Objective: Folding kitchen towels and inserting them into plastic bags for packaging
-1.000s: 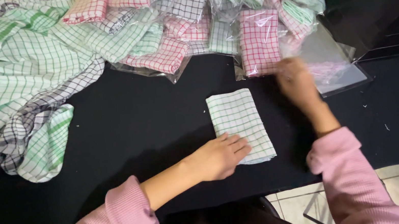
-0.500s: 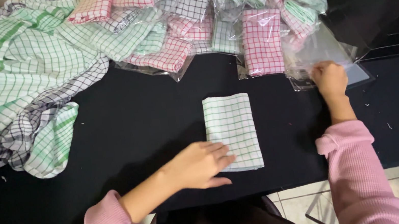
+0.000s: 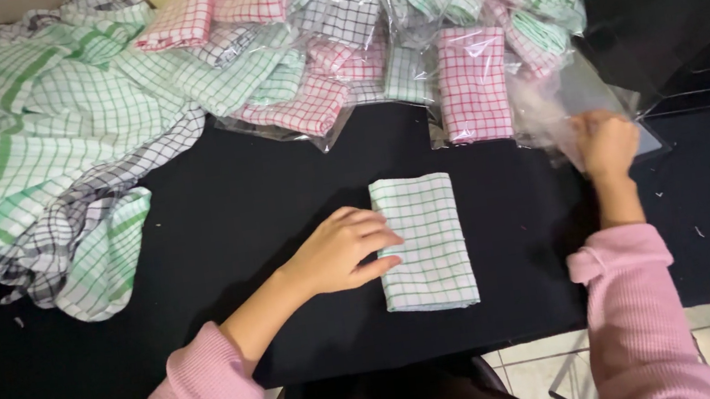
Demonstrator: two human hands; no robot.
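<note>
Looks like a small home packing spot rather than a factory or shop floor. Black table (image 3: 219,208) as the landmark, covered in dark cloth speckled with lint. Along its far edge, a heap of folded checked towels sealed in clear plastic bags (image 3: 408,46), pink, green and grey. At its far left corner, a loose pile of unfolded checked cloths (image 3: 32,178), green and dark-lined. Just beyond its right end, a dark glass-fronted cabinet (image 3: 669,12), household in kind. Under its near edge, pale tiled floor (image 3: 533,368) as in a dwelling.
</note>
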